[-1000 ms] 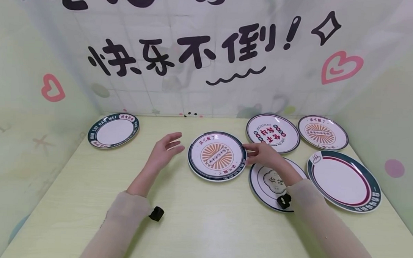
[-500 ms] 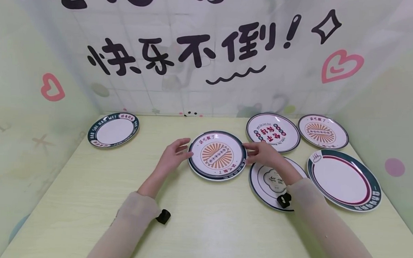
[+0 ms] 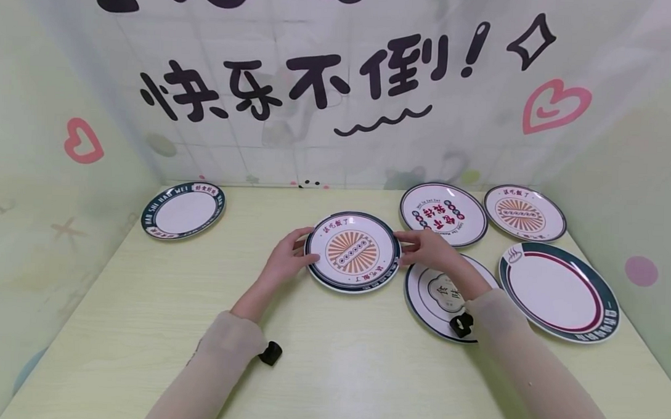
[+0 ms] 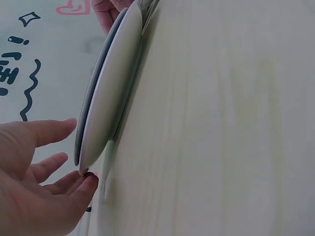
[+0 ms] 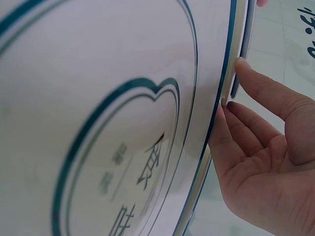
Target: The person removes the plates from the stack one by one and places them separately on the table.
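In the head view, two stacked round plates (image 3: 353, 252), the upper one printed with orange rays, are at mid-table. My left hand (image 3: 287, 257) is at their left edge, thumb by the rim on top and fingers at the underside; the left wrist view shows my left hand (image 4: 44, 177) at the edges of the pair. At the right edge, my right hand (image 3: 427, 250) grips the rim. In the right wrist view, the right hand (image 5: 266, 142) has its thumb at the rim and its fingers below. A plate with a cloud-shaped frame (image 3: 432, 293) lies under the right forearm.
Behind the right hand lies a plate with red characters (image 3: 424, 203), beside another orange-ray plate (image 3: 521, 215). A large green-rimmed plate (image 3: 557, 294) lies at the right. At the back left is a plate with a lettered dark rim (image 3: 184, 211). A printed backdrop (image 3: 249, 151) stands behind the table.
My left hand has moved right, from beside the stacked plates to their left rim. The right hand has stayed at the right rim, and the plates have not visibly shifted on the table.
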Available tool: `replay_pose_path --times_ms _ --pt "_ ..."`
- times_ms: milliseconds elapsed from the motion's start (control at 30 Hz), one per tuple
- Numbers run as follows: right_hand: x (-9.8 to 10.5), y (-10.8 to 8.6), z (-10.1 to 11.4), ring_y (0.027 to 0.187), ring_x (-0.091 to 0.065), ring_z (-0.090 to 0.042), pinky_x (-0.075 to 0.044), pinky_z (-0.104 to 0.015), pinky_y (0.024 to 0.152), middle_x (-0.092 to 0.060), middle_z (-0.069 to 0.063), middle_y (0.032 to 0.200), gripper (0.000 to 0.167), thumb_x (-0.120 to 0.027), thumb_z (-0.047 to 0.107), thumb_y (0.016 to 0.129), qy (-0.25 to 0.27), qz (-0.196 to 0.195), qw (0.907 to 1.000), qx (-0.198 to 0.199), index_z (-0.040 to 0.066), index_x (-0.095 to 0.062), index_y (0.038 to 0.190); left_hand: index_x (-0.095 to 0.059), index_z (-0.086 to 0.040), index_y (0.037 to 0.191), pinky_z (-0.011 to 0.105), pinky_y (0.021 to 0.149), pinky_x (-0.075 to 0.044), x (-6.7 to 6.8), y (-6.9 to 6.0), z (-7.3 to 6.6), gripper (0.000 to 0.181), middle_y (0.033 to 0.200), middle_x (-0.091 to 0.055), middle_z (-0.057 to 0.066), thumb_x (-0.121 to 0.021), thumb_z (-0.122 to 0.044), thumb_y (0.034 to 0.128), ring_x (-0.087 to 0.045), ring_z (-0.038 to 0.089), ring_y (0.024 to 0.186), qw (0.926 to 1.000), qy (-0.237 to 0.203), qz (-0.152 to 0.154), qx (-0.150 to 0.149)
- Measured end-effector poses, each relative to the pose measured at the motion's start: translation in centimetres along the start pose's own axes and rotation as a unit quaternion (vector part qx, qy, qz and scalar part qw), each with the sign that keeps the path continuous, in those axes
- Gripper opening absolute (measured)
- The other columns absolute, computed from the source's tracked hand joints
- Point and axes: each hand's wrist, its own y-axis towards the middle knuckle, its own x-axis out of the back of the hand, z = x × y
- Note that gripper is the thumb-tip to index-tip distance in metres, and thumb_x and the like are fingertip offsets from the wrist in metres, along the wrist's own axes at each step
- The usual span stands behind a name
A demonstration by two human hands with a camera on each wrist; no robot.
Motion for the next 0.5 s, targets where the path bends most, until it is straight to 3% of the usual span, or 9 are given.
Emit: replay_pose_path --times_ms 500 --pt "-0.02 0.05 0.0 0.134 -0.054 -0.034 -0.047 -0.046 0.112 -0.045 -0.013 0.155 0.069 -0.073 0.01 0.088 0.003 0.002 1.0 -0.002 0.013 -0.044 0.151 -0.041 -0.01 0.15 0.044 0.115 -0.045 -0.23 -0.01 0.01 0.069 0.158 -0.036 0.019 -0.071 -0.002 0.0882 -0.044 0.038 0.141 0.999 0.045 -0.004 0.002"
